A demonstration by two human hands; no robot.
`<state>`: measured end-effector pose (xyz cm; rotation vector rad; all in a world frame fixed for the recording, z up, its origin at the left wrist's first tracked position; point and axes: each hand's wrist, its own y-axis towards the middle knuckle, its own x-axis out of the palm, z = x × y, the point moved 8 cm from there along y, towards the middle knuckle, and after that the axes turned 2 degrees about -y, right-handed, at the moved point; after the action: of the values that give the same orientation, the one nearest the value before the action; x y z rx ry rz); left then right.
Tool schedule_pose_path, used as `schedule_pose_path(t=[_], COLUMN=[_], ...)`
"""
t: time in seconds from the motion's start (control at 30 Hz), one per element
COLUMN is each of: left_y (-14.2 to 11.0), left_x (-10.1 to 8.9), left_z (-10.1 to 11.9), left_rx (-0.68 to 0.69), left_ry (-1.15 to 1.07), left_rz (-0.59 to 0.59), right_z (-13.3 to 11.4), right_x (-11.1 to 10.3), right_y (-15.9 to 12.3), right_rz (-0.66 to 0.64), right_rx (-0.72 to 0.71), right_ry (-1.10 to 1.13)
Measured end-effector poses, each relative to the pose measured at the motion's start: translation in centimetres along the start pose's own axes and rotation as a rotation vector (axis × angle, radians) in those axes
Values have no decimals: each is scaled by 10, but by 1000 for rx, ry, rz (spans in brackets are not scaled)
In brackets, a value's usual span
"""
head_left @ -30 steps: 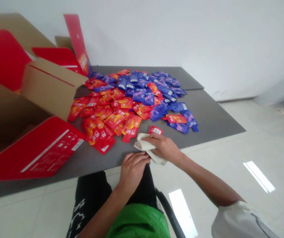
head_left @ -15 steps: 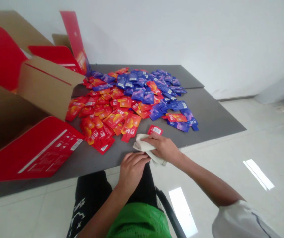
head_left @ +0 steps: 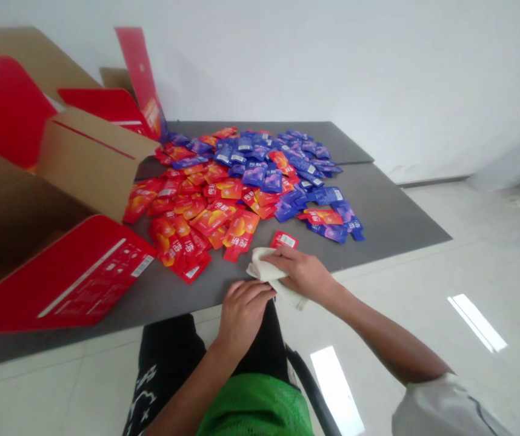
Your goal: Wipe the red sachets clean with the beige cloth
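Observation:
My right hand [head_left: 304, 274] is closed round a folded off-white cloth [head_left: 265, 266], pressing it on the table top close to the front edge. Part of the cloth hangs down below that hand. Just left of it, my left hand [head_left: 245, 309] rests on the table edge, fingers stretched out and lying flat, with their tips by the cloth. A red sachet [head_left: 284, 240] with a barcode lies right behind the cloth. Beyond it spreads a heap of red-orange sachets [head_left: 214, 216] and blue-purple sachets [head_left: 255, 174].
Open red cardboard boxes [head_left: 88, 275] stand on the left of the grey table [head_left: 391, 209], flaps spread outward. A white wall [head_left: 287, 60] rises behind the table. Pale shiny floor tiles [head_left: 405, 303] lie to the right, and a black chair part [head_left: 313, 393] is beside my leg.
The whole view has shifted slightly. Both hands stay at about the same place, the right one still on the cloth.

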<state>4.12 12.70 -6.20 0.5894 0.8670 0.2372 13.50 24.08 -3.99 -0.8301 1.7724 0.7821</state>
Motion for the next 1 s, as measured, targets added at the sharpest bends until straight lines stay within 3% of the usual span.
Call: schedule_pose_path(t=[0.1, 0.27, 0.47, 0.53, 0.73, 0.87, 1.0], left_y=[0, 0, 21, 31, 52, 49, 39], left_x=[0, -2, 19, 26, 50, 53, 40], left_z=[0, 2, 7, 8, 14, 23, 29], left_rx=[9, 24, -87, -126, -83, 15, 118], left_ry=[-1, -3, 258, 307, 412, 498, 435], left_rz=[3, 15, -180, -167, -214, -289, -256], right_z=[20, 81, 71, 78, 134, 145, 147], right_x=[3, -29, -59, -53, -12, -6, -4], right_y=[9, 24, -26, -47, -94, -102, -104], right_rz=[32, 152, 546, 652, 855, 891, 903], right_rx=[49, 189, 176, 282, 818, 908, 909], right_ry=[-10, -128, 136, 256, 679, 752, 790])
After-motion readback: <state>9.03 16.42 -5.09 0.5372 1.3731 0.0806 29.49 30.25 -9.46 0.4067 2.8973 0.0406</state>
